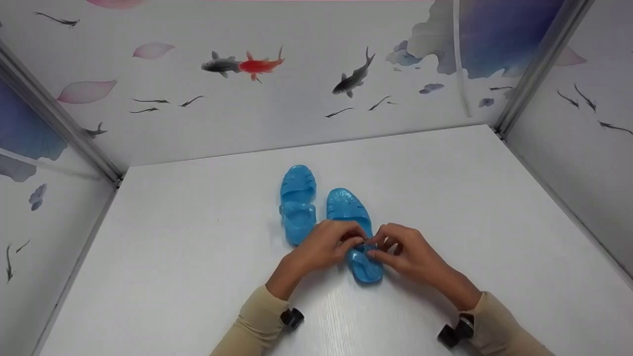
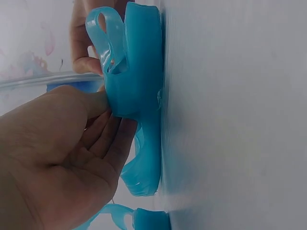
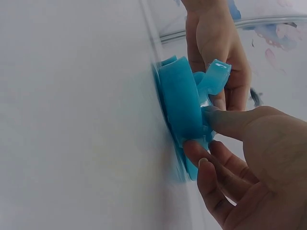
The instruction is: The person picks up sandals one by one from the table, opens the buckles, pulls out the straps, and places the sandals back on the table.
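from where i sit, the left hand (image 1: 326, 242) has its thumb and fingers pinching the blue sandal (image 2: 141, 91) at its ankle strap, and the right hand (image 1: 410, 249) pinches it from the opposite side, thumb on top of the strap and a bent finger against the side wall. the two sets of fingertips nearly meet above it. i can't make out the exact fastening between them. at the heel end i see a strap loop (image 2: 106, 31) standing up. the sandal rests sole down on the white table (image 1: 148, 277), its toe pointing away from the person. to its left and slightly farther off i have the second sandal (image 1: 298, 185), also blue and lying flat, apart from the first. beyond the wrists come beige sleeves (image 1: 257, 316) with black wrist cameras (image 1: 295, 319), and past the table a back wall (image 1: 296, 118) with painted fish (image 1: 259, 66).
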A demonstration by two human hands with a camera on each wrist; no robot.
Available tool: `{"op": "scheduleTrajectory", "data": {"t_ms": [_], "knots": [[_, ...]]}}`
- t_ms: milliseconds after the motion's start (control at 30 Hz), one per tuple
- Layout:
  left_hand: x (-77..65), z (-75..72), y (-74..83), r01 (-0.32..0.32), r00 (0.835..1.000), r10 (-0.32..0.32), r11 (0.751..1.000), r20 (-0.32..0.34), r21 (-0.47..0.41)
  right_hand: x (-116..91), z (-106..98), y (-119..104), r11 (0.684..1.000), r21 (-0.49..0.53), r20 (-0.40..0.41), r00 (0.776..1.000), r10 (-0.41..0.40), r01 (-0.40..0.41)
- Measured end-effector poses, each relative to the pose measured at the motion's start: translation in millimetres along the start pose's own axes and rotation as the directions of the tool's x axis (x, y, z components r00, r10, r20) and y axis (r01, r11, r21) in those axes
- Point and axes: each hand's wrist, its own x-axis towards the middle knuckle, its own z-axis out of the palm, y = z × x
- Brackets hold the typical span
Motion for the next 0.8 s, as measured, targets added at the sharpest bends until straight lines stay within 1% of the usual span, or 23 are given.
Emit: {"op": "scheduleTrajectory", "data": {"t_ms": [167,267,400,567,667,800], "knots": [[-0.6,-1.6,-2.5,-0.007,1.0,0.007,1.0,0.006,0.003,0.6,-0.3,1.5,1.0,0.01,0.002,1.0,-0.012,0.012],[-0.5,-2.2,-4.6,-0.007,1.0,0.007,1.0,0.017,-0.017,0.1,-0.7,2.4,1.0,0.03,0.003,1.0,-0.003,0.003],[-0.4,-2.5,-6.3,-0.006,0.999,0.008,0.998,0.032,-0.055,-0.6,-0.9,2.8,0.999,0.033,-0.019,0.999,0.038,-0.037],[0.3,-3.5,-5.9,-0.002,0.999,0.005,0.997,0.038,-0.079,-0.2,0.3,1.9,0.995,-0.001,-0.058,0.993,0.1,-0.1],[0.3,-3.7,-6.7,-0.017,0.999,0.021,0.995,0.038,-0.1,0.1,0.9,1.3,0.994,-0.003,-0.068,0.991,0.112,-0.113],[-0.8,-3.0,-9.5,-0.039,0.998,0.044,0.991,0.035,-0.124,0.5,1.5,-0.3,0.994,0.004,-0.057,0.992,0.11,-0.11]]}}
